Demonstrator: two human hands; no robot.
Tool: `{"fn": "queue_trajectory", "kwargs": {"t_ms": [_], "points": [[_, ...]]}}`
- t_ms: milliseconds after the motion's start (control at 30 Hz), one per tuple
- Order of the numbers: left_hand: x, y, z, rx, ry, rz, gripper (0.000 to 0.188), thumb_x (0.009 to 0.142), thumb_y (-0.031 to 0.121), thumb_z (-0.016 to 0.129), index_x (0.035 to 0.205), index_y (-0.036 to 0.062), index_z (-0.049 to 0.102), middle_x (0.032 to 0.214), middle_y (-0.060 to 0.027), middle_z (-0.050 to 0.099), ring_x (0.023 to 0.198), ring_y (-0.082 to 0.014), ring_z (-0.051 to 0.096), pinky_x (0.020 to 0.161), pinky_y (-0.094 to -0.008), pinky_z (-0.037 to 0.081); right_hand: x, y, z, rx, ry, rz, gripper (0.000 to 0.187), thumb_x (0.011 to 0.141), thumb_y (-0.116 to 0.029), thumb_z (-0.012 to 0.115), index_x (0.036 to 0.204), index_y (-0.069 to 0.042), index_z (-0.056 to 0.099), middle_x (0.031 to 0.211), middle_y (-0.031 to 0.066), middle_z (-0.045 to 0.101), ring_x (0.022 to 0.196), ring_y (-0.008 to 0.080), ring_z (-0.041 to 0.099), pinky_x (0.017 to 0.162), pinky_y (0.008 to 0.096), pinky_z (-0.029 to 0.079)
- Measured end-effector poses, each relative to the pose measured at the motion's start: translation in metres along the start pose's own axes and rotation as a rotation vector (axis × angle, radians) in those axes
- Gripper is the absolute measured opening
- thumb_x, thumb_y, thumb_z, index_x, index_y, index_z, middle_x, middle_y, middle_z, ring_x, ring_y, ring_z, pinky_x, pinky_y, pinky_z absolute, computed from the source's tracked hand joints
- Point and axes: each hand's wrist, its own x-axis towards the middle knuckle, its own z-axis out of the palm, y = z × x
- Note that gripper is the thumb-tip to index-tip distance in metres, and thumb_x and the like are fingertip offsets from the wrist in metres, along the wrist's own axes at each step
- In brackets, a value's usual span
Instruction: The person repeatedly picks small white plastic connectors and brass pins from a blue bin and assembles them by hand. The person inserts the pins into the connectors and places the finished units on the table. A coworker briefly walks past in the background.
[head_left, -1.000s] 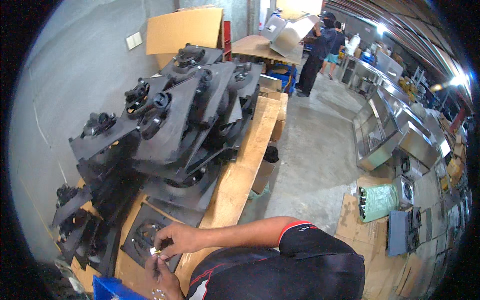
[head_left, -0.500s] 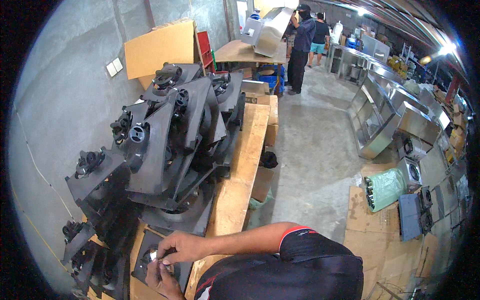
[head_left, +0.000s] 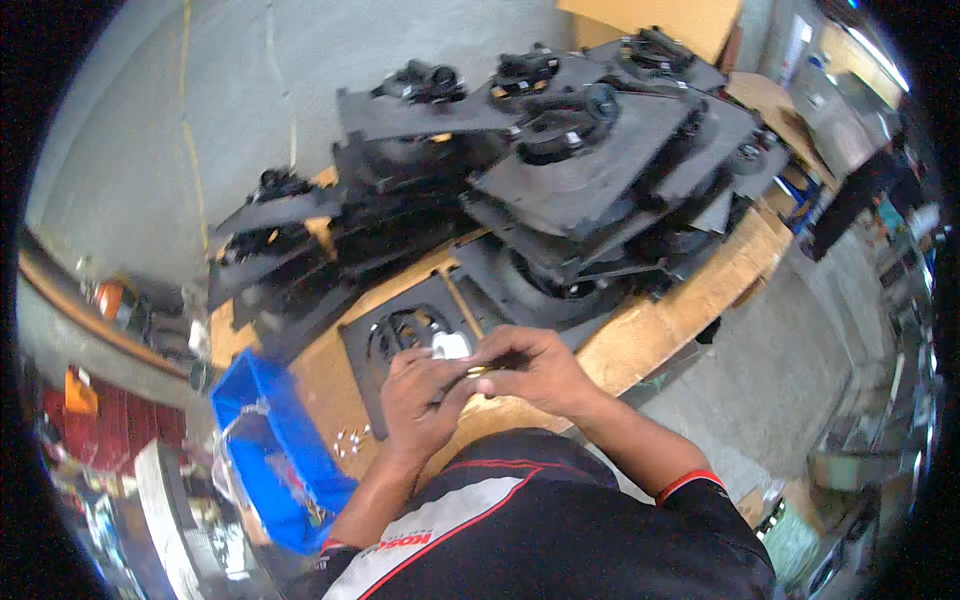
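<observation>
My left hand and my right hand meet just above the near edge of the wooden bench, fingertips pinched together. Between them shows a small brass-coloured piece, mostly covered by the fingers, its kind unclear. A bright white piece lies right behind the fingers; whether they touch it I cannot tell. Beneath and beyond my left hand, a square black panel with a round spoked opening rests flat on the bench.
More black panels with round fittings are stacked along the wall. A blue bin with wires sits left, beside small white bits. The wooden bench runs to the far right, where a dark-clothed person stands blurred.
My view has swung left and down, bringing the blue bin into sight. Both hands remain together at the black panel, and a brass-coloured piece now shows between them.
</observation>
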Motion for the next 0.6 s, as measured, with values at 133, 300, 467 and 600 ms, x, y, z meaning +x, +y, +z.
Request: {"fn": "queue_trajectory", "kwargs": {"t_ms": [133,300,467,600], "points": [[-0.012,0.007,-0.006,0.025,-0.027,-0.011,0.021,0.077,0.019,0.08,0.095,0.0107,0.073,0.083,-0.0054,0.071,0.076,-0.0223,0.067,0.086,-0.0394,0.048,-0.004,-0.008,0.003,0.221,-0.069,0.184,0.024,0.08,-0.009,0.081,0.099,0.0,0.069,0.095,0.0071,0.066,0.079,0.0169,0.066,0.069,0.0281,0.057],[-0.012,0.01,-0.008,-0.044,0.0,-0.009,0.023,0.077,0.023,0.08,0.094,0.0108,0.073,0.082,-0.0049,0.071,0.076,-0.0212,0.067,0.087,-0.0404,0.047,-0.004,-0.006,0.002,0.366,-0.078,0.288,0.02,0.079,-0.005,0.079,0.095,0.002,0.068,0.093,0.0116,0.065,0.078,0.0207,0.067,0.066,0.0314,0.058],[-0.014,0.007,-0.008,-0.102,0.026,-0.089,0.023,0.076,0.025,0.081,0.093,0.0106,0.073,0.081,-0.0038,0.071,0.076,-0.0206,0.068,0.088,-0.0401,0.046,-0.005,-0.01,0.01,0.198,-0.079,0.144,0.016,0.084,-0.006,0.075,0.094,0.004,0.067,0.089,0.0132,0.065,0.075,0.0205,0.067,0.064,0.0309,0.057],[-0.018,0.006,-0.009,-0.029,0.038,-0.059,0.02,0.078,0.023,0.08,0.092,0.0111,0.073,0.08,-0.0032,0.071,0.074,-0.02,0.067,0.087,-0.0397,0.046,-0.006,-0.014,0.017,0.142,0.031,0.083,0.017,0.089,-0.011,0.073,0.097,0.003,0.067,0.084,0.0085,0.069,0.075,0.014,0.066,0.068,0.028,0.055]]}}
